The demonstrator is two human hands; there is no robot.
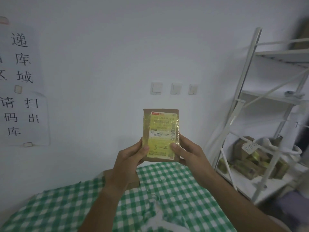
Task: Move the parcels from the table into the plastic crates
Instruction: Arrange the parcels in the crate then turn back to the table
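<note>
I hold a small brown cardboard parcel [160, 131] upright in front of me, above the table. Its yellowish taped label faces me and carries the handwritten mark "3-2". My left hand [130, 158] grips its lower left edge, thumb on the label. My right hand [187, 153] grips its lower right edge, thumb on the label too. Another brown parcel [133, 180] lies on the table with the green-and-white checked cloth [175, 190], partly hidden behind my left wrist. No plastic crate is in view.
A white metal shelf rack [247, 101] stands at the right, with several taped parcels [250, 163] piled on its low shelf. Paper signs [21, 81] with Chinese characters hang on the left wall. Three light switches [174, 88] sit on the wall behind the parcel.
</note>
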